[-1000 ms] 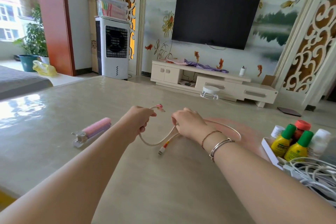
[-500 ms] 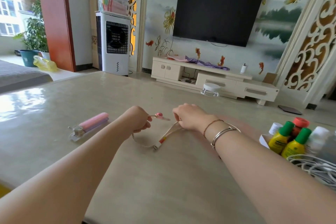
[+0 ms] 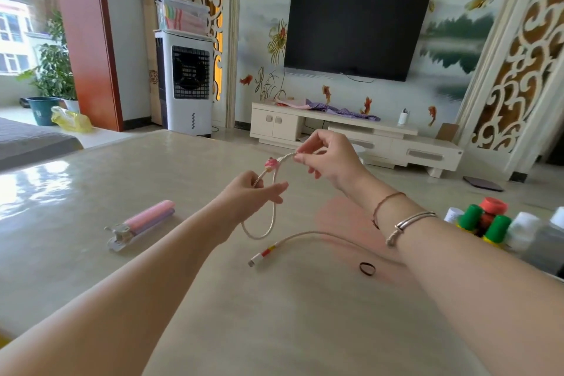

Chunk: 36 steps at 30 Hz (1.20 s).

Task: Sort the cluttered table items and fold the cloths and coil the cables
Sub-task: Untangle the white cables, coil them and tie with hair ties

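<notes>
A pale pink charging cable (image 3: pixel 272 217) with a pink charm near one end hangs in a loop over the beige table (image 3: pixel 91 180). My left hand (image 3: pixel 254 189) pinches the cable just below the charm. Raised above the table, my right hand (image 3: pixel 328 159) pinches the cable's end between thumb and fingers. The other end, a white plug with red and yellow bands (image 3: pixel 259 256), lies on the table in front of my hands. Beside my right forearm, a small dark hair band (image 3: pixel 367 268) rests on the table.
A pink and purple clip-like tool (image 3: pixel 143 223) lies at the left. Several bottles (image 3: pixel 485 223) with green, red and white caps stand at the right edge. A white TV cabinet and a fan unit stand beyond the table.
My right hand has lifted up and away, pulling the cable's end up. The cable has opened into a hanging loop and its plug end now lies free on the table. The hair band has come into view.
</notes>
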Tool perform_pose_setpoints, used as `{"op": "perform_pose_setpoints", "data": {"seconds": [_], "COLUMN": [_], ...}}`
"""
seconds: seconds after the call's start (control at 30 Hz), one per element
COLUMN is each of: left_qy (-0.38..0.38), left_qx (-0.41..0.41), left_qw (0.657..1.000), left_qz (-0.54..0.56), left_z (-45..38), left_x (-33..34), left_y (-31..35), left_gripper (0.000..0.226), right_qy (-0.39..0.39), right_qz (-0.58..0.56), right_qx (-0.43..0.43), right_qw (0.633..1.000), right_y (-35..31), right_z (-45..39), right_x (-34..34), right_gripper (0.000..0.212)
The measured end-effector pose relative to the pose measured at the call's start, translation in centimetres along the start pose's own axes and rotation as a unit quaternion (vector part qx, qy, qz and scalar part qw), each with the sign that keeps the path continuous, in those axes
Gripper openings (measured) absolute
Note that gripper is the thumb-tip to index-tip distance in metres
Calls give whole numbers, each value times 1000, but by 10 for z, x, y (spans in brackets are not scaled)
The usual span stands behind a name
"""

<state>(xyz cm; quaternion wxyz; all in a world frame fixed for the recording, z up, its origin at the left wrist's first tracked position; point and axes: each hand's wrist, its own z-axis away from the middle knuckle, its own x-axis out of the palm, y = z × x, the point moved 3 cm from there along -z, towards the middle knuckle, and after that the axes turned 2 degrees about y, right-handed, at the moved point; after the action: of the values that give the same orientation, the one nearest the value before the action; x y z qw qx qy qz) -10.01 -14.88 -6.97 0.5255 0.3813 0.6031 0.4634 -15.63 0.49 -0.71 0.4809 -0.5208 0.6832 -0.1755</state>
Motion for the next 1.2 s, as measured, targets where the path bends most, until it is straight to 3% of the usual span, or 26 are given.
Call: {"op": "perform_pose_setpoints", "data": {"seconds": [0.1,0.23,0.33,0.43,0.6,0.7,0.77,0.9,1.07,1.2], "left_qy": [69,157,178,171,156,101,89,69,4,94], "left_qx": [28,52,80,81,67,105,129,144,143,152], "left_qw": [997,986,981,982,985,989,987,982,986,981], "left_qz": [24,24,2,8,1,19,47,104,87,73], "left_z": [4,14,17,19,10,16,18,20,15,13], "left_x": [-3,-7,-8,-6,-9,-5,-1,12,24,28], "left_y": [9,15,16,22,22,28,33,41,36,32], "left_gripper": [28,30,26,37,36,31,30,20,39,30], "right_qy": [4,-53,-105,-79,-34,-3,-1,-36,-68,-117], "right_qz": [-55,-99,-128,-119,64,294,361,188,39,-2], "right_qx": [6,23,37,33,-37,-140,-163,-31,24,-8], "right_qw": [998,993,985,989,997,946,918,981,997,993], "right_y": [-19,-37,-47,-48,-33,-31,-32,-36,-50,-59], "right_z": [5,20,28,27,29,33,32,24,23,26], "right_x": [-3,3,7,5,-10,-18,-19,-24,-29,-28], "right_gripper": [18,14,12,12,12,14,14,15,12,17]}}
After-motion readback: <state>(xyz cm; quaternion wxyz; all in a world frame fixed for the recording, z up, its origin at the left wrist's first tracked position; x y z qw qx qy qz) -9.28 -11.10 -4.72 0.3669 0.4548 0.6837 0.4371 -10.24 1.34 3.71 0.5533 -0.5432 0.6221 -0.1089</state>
